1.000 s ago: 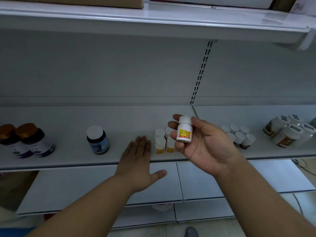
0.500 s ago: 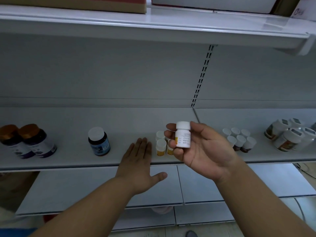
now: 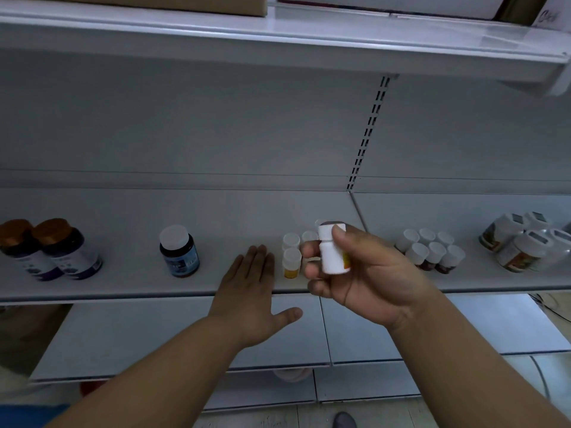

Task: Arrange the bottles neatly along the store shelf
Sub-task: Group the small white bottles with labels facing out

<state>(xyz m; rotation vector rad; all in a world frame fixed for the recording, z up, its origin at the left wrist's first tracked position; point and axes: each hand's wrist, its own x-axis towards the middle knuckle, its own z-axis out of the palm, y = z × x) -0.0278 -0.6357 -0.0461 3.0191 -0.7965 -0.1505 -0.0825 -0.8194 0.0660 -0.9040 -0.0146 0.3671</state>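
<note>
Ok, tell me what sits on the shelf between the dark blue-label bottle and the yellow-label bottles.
Head view: only the left hand, fingers flat on the shelf; otherwise bare.

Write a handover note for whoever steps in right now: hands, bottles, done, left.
Right hand: grips a small white bottle, lifted off the shelf.
Left hand: open, flat at the shelf's front edge.
Yellow bottles: small cluster between the hands.
Done: brown-labelled bottles to the right stand in tidy rows.
Left: set the held bottle in with the yellow cluster, then probably line up the dark bottle and the copper-capped pair.
</note>
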